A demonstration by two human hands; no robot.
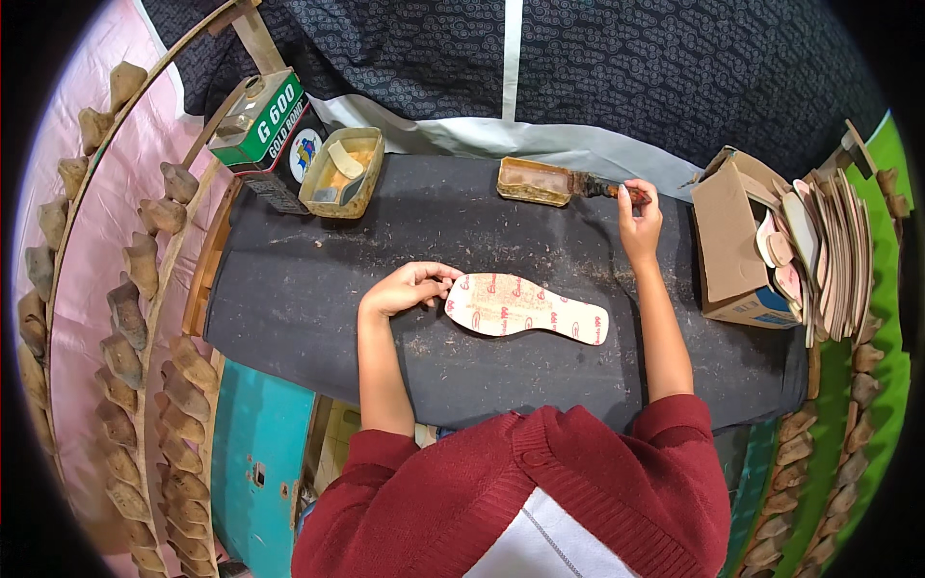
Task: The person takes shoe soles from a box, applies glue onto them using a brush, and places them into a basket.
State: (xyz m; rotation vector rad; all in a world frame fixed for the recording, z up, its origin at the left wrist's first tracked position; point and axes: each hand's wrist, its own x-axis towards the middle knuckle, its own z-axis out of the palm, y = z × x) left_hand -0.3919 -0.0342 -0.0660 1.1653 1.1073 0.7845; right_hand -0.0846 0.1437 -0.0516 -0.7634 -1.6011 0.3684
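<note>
In front of me on the dark table cloth lies a shoe insole (525, 306), pale with red print and a brownish patch along its middle. My left hand (409, 289) pinches the insole's wide left end between thumb and fingers. Farther off and to the right, my right hand (640, 223) is closed around the handle of a dark, crusted brush (595, 186). The brush points left, its tip at the right end of a small rectangular yellowish tub (505, 186) with pale contents.
A green and black metal can (260, 144) stands at the far left beside a yellowish tub (313, 205) holding a scraper-like piece. On the right, a cardboard box (721, 222) is packed with several insoles (836, 252). Racks of wooden shoe lasts (122, 358) flank the table (289, 299).
</note>
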